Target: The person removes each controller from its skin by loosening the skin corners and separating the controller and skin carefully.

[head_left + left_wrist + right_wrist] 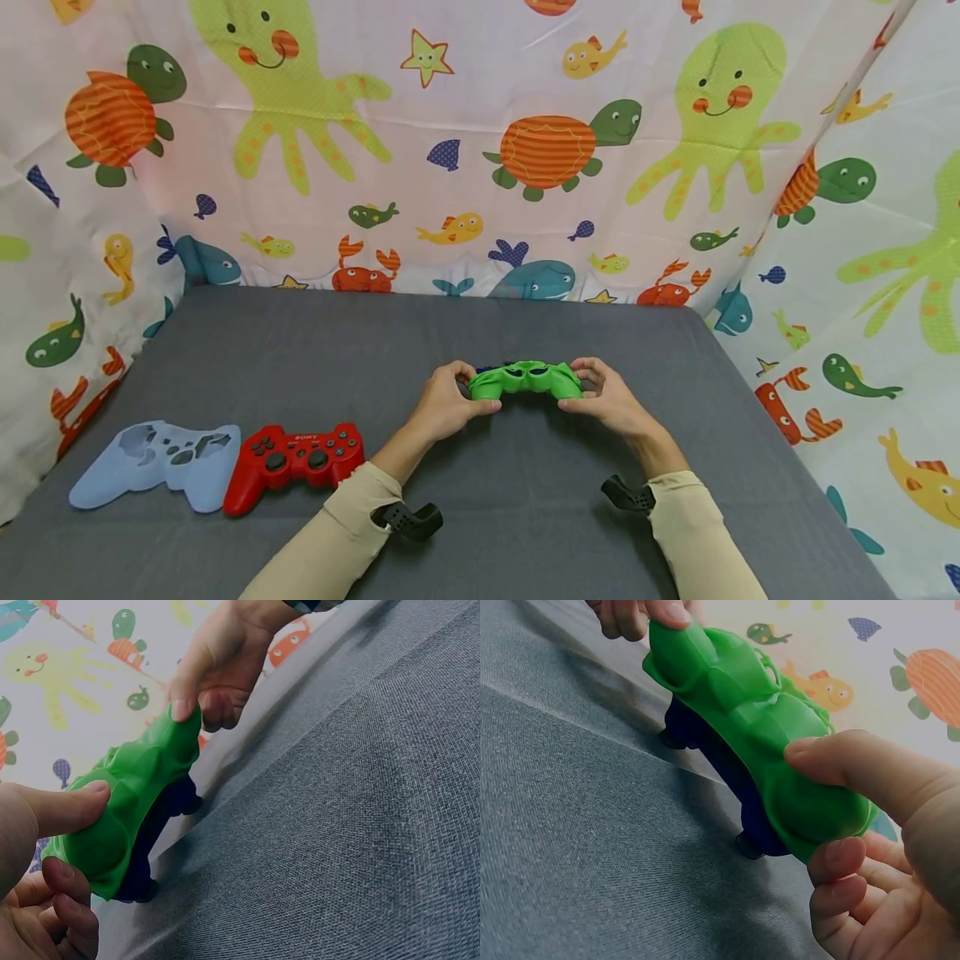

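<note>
A green silicone cover point(491, 385) sits over a dark blue game controller point(731, 772), which shows along the cover's open edge in both wrist views. My left hand point(444, 404) grips one end of the pair, thumb pressed on the green side and fingers curled behind it. At the other end my right hand point(611, 404) holds it the same way. Small knobs point(750, 846) on the controller's blue face point toward the cloth in the right wrist view. Most of the controller is hidden by the cover.
Left of my hands, a red game controller point(288, 477) lies face up on the grey cloth-covered table point(525, 517). Beside it, overlapping its edge in the head view, lies an empty light blue silicone cover point(146, 477). A curtain point(465, 108) with sea animals surrounds the table.
</note>
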`<state>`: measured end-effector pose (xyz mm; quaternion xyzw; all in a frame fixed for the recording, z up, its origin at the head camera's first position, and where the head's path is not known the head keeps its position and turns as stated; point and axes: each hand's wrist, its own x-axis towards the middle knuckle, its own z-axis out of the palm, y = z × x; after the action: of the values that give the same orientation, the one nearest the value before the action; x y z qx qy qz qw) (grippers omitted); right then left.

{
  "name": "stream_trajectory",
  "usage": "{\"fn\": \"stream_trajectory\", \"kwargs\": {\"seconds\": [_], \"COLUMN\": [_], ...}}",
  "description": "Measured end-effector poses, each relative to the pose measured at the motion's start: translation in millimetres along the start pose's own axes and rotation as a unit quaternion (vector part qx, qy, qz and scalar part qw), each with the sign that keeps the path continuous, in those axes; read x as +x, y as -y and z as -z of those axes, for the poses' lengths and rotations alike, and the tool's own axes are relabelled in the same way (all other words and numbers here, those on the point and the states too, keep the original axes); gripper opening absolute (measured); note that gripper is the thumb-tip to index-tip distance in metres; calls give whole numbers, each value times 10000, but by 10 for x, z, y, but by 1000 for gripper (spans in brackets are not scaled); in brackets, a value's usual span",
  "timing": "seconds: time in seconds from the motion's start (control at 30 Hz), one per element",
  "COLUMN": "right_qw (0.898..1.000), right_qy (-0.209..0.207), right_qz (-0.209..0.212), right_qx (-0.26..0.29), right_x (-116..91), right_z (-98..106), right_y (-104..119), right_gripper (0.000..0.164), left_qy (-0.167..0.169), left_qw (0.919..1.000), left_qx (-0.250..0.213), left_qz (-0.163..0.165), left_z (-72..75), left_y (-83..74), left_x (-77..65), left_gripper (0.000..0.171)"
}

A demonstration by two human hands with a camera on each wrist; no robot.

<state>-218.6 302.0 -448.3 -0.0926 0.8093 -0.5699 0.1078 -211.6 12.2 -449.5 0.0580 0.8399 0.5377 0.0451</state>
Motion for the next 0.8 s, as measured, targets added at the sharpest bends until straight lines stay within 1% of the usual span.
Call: {"fn": "stream_trajectory", "kwargs": {"seconds": [0.1, 0.23, 0.4, 0.6, 0.8], "right_qw": [10000, 10000, 9999, 9998, 9998], "right_qy": [29, 9, -106, -184, -126], "right_qz": [-19, -22, 13, 63, 99], "right_qx": [-6, 9, 61, 59, 71], "right_x": [7, 16, 17, 18, 25], "right_z": [3, -6, -23, -41, -49], "right_y": [-3, -15, -21, -12, -4], "right_gripper": [63, 53, 44, 40, 34], "left_qy": [-5, 4, -11, 5, 9], "left_qw": [10000, 10000, 10000, 10000, 10000], "left_qx": [38, 36, 59, 73, 40], "left_qz": [-27, -23, 57, 28, 68], "left_z": [5, 14, 17, 23, 36], "left_y": [-6, -16, -25, -12, -9], "left_x": [-2, -9, -13, -10, 0], "left_gripper": [45, 45, 45, 46, 45]}}
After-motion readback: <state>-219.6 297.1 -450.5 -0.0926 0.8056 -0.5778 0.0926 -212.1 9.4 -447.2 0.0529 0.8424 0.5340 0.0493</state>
